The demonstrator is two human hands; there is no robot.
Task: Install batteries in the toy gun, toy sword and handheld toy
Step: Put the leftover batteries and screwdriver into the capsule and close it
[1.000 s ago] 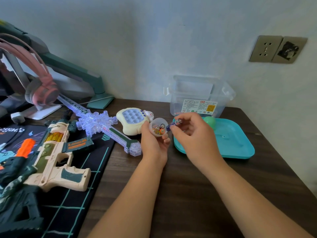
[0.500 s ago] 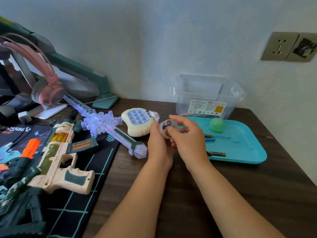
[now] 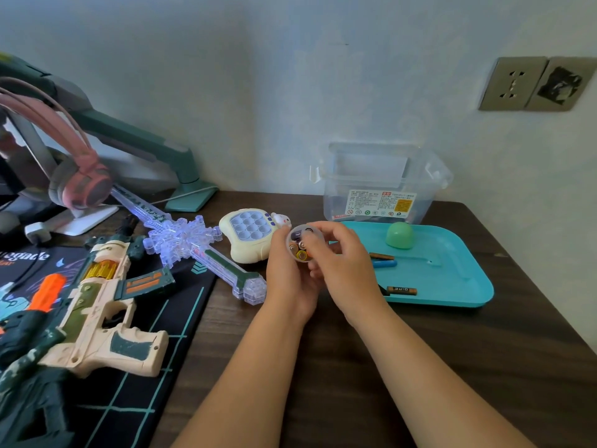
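Pink headphones point(image 3: 85, 189) at left, clear plastic box point(image 3: 371, 176) against the wall — sockets point(image 3: 512, 84) above.

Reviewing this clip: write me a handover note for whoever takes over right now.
Left hand grips the clear round battery holder; right hand pinches its rim.
Batteries sit inside it. Three loose batteries lie on the teal plastic tray.
The cream-and-green toy gun, clear snowflake toy sword and cream handheld bubble toy lie unheld at left; their battery state is hidden.
Next, probably: close holder, load the toys.
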